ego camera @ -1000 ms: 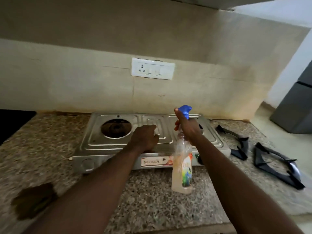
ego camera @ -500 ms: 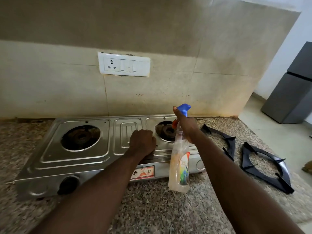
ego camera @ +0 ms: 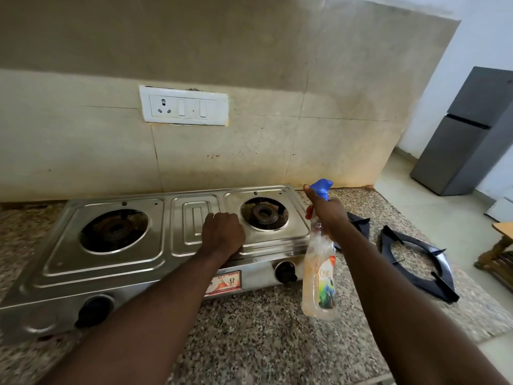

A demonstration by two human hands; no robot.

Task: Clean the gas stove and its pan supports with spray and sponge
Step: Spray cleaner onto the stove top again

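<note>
Our left hand [ego camera: 222, 232] lay knuckles-up on the gas stove [ego camera: 55, 270], fingers curled under; we could not tell whether it held anything. Beside its wrist sat the stove's red label [ego camera: 226, 282], too blurred to read. Our right hand [ego camera: 330, 212] gripped the spray bottle [ego camera: 319, 273] by the neck; its label began "Clea". Right of that hand lay two black pan supports [ego camera: 416, 262].

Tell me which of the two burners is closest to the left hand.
The right burner, just beside the left hand resting on the gas stove centre panel; the left burner lies clearly farther off.
</note>
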